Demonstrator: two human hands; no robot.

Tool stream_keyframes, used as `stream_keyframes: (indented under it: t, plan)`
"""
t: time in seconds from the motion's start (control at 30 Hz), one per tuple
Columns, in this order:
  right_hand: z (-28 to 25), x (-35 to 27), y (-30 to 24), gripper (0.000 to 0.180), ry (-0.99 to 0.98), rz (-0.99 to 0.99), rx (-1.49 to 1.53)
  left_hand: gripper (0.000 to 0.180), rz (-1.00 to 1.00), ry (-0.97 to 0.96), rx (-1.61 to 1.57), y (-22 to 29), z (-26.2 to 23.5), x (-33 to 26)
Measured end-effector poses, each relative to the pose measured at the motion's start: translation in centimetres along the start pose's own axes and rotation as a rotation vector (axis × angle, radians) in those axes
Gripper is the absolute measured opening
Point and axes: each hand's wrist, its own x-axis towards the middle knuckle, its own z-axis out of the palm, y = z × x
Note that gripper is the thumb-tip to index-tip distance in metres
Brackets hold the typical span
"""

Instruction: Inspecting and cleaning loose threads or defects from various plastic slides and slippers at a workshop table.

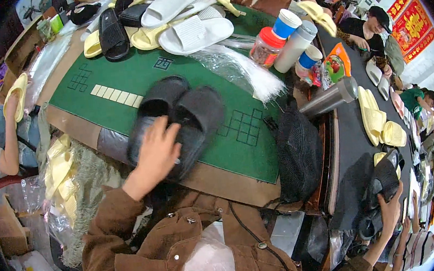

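Observation:
A pair of black slippers lies side by side on the green table mat, close to its front edge and slightly blurred. My left hand rests on the left slipper of the pair, fingers spread over its footbed. Far out to the right, my right hand is closed on another black slipper above the dark side table. A yellow slipper partly shows behind that one. What my right thumb and palm touch is partly hidden.
White slippers are piled with black and yellow ones at the back. Jars, cups and a steel flask stand right of the mat, beside a black mesh bag. Yellow slippers lie on the dark table. Other people work around.

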Motion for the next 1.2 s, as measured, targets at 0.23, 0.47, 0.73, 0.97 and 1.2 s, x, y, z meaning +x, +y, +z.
stream_keyframes:
  t: [0.23,0.47,0.73,0.97,1.2]
  plan:
    - [-1.9,0.0,-2.1,0.099,-0.241,-0.128,0.082,0.041,-0.329,0.106,0.215,-13.2,-1.8,-0.4]
    - [-1.1,4.9,1.5,0.055,-0.504,-0.147,0.287,0.037,-0.467,0.235,0.451,-25.3,-2.4,-0.9]
    - [-1.3,5.1,2.4,0.042,-0.786,-0.064,0.644,0.051,-0.661,0.071,0.308,-25.7,-2.3,-1.4]
    - [-1.2,-1.2,-5.9,0.035,-0.750,-0.044,0.857,0.044,-0.395,0.433,0.085,-19.0,-3.8,-1.3]
    - [-2.7,-6.8,-15.1,0.010,-0.747,0.109,1.354,0.038,-0.259,0.384,-0.138,-10.3,-4.5,1.5]
